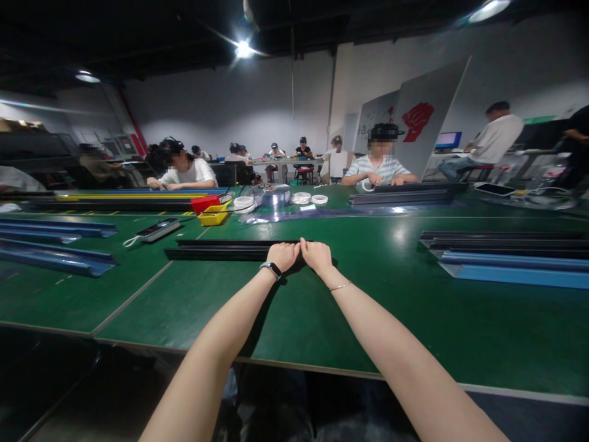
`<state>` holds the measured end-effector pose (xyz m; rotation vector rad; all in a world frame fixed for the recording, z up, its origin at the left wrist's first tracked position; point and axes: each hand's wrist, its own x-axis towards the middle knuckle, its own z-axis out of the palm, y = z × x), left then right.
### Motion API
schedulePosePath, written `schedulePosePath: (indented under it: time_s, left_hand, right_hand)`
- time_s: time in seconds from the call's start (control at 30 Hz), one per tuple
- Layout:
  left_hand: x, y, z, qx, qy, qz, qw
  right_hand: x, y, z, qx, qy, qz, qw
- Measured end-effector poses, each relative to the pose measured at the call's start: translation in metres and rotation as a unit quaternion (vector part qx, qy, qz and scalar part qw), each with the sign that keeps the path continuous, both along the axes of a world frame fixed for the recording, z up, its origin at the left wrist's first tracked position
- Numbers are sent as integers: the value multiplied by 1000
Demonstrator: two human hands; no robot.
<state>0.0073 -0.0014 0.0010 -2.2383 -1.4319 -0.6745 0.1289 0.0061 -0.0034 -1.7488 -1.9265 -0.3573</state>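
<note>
A long black channel profile [221, 252] lies crosswise on the green table [184, 307] in front of me. Near its right end, my left hand [283, 256] is closed on it, fingers curled over the far side. Pressed close beside it, my right hand [316, 255] is closed too, at the very end of the profile. The thumbs almost meet. My fingertips and the part of the profile under them are hidden.
Blue profiles [55, 255] lie at left; black and blue profiles [515, 270] lie at right. Behind are a handheld device [159, 229], a yellow bin [213, 215], a red bin [205, 204], tape rolls [301, 198] and more profiles [400, 196]. Co-workers sit across the table.
</note>
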Motion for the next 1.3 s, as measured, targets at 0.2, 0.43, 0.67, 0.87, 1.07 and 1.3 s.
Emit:
schedulePosePath:
  time_s: [0.2,0.43,0.67,0.87,1.07,1.3]
  left_hand:
    - [-1,1,-1,-8,2,3,1000]
    - [-2,0,0,7,-4,-11,1000]
    - [-1,0,1,-8,-4,-8,1000]
    - [0,0,1,7,-1,-12,1000]
    - [-1,1,-1,7,-6,-4,1000]
    - [-1,0,0,14,-3,-5,1000]
  right_hand:
    - [0,-1,-1,12,-1,0,1000]
    - [0,-3,2,6,-4,2,1000]
    - [-1,-4,3,-10,-25,3,1000]
    - [-1,-6,5,7,-26,12,1000]
    - [-1,-7,7,-11,-36,31,999]
    - [-2,-9,8,-4,-34,32,999]
